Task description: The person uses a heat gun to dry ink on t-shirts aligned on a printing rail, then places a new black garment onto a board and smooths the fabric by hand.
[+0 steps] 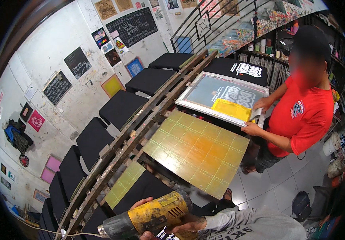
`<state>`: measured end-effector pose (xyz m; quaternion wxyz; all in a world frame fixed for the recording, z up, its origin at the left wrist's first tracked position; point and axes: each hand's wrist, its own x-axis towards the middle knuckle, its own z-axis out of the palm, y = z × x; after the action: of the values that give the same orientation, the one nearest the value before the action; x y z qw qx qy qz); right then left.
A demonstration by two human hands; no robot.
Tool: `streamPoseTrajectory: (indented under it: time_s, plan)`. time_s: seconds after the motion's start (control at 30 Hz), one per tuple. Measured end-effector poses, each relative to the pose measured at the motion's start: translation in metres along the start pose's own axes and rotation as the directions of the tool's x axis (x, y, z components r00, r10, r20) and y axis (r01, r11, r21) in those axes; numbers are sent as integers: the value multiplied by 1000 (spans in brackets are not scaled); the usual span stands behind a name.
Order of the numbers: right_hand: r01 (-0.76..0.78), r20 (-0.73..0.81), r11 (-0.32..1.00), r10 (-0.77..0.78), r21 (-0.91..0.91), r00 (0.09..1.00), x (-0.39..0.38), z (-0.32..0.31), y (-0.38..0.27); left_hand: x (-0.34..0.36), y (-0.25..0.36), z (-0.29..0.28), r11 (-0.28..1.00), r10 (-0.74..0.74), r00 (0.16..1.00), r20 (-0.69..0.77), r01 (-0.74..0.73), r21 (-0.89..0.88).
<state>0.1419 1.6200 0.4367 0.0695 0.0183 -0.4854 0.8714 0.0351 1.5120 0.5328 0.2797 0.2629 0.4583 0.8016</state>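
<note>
A worn yellow and black heat gun [156, 214] lies across the lower middle of the view, its metal nozzle pointing left. My right hand [190, 224], coming from a grey sleeve, is closed at the yellow handle. Most of my left hand [141, 202] is hidden behind the gun's body; some fingers show along its far side, and their grip cannot be made out. Beneath the gun is a black shirt [140, 190] on a board, with a bit of white print showing.
A yellow-green gridded board [198, 146] extends ahead. At right, a person in red [302, 108] holds a squeegee [256, 114] on a framed screen [222, 98] with yellow tape. Black-covered boards [94, 146] line the wooden rail [134, 134]. A cord [40, 228] runs at lower left.
</note>
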Motion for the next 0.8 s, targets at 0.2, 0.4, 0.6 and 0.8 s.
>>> streamPoseTrajectory:
  time_s: [0.2, 0.4, 0.6, 0.8]
  plan:
    - [28, 10, 994, -29, 110, 1000, -6, -7, 16, 2, 0, -8, 999, -44, 995, 88, 43, 10]
    - [-47, 62, 995, 42, 89, 997, 2, -6, 3, 0, -18, 4, 999, 10, 998, -64, -12, -33]
    - [163, -37, 976, -160, 147, 986, 9, -8, 3, -24, -30, -52, 931, 141, 990, 27, -142, 337]
    - [104, -4, 994, -104, 25, 995, 6, -20, 14, -24, -30, -51, 957, -90, 980, -175, 133, 257]
